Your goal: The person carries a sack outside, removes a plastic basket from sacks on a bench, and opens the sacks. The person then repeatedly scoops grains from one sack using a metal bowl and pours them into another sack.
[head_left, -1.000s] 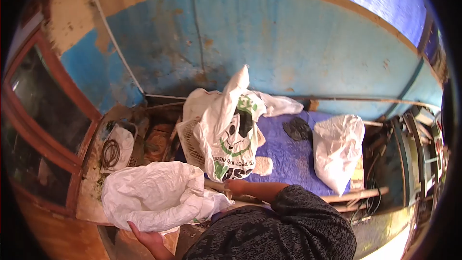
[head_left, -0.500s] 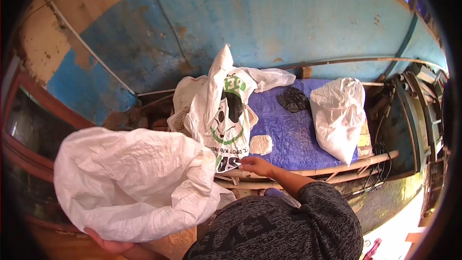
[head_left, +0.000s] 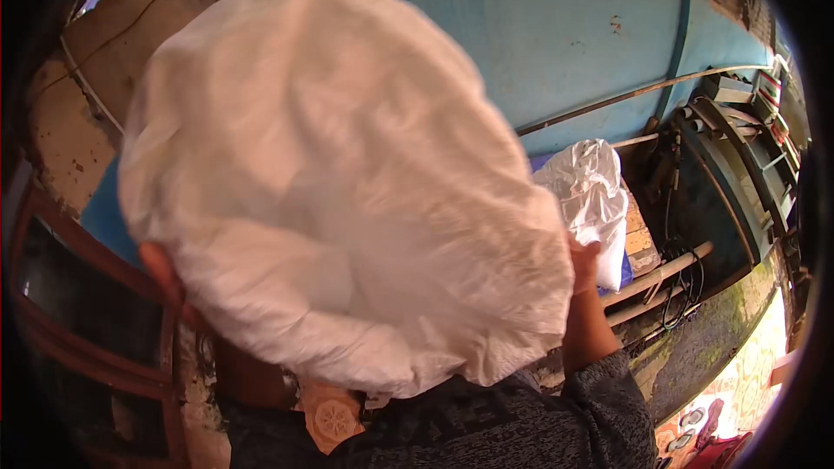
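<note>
Single head-worn camera here, looking forward and down over dark shirt (head_left: 521, 421)! White sack (head_left: 339, 182) right up close, filling middle; right end of bench (head_left: 641, 230) farther off, blue wall (head_left: 556, 43) behind.

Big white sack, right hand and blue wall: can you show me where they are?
Big white sack (head_left: 347, 182), head view: on its middle.
Right hand (head_left: 583, 267), head view: middle, below the thumb.
Blue wall (head_left: 556, 43), head view: painted part right of the sack.

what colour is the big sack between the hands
The big sack is off-white, shown in the head view.
</note>
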`<action>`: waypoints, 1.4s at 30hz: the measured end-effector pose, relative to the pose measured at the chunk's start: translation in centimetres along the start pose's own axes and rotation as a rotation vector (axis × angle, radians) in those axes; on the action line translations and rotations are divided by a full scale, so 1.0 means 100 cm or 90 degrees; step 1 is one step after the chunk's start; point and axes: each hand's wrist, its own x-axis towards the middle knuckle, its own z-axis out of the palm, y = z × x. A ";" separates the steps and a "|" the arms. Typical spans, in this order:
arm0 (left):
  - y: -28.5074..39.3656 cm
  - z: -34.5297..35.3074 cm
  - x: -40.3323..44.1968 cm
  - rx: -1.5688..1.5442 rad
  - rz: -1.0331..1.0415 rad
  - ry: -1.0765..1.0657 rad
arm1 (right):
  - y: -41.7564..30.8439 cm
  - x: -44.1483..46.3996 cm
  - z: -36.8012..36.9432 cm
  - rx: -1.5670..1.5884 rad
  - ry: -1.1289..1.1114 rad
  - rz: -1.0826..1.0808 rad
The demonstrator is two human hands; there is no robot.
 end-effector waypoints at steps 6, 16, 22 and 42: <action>-0.065 -0.038 0.073 -0.065 0.099 0.006 | -0.089 -0.045 0.045 -0.215 0.128 -0.084; -0.204 -0.101 0.036 0.093 -0.249 0.370 | -0.036 -0.088 -0.016 -0.387 0.246 0.040; -0.297 -0.156 -0.084 0.211 -0.383 0.642 | 0.126 -0.133 -0.107 -0.338 0.424 0.151; -0.311 -0.206 -0.165 -0.188 -0.462 0.732 | 0.115 -0.130 -0.157 0.196 0.602 0.249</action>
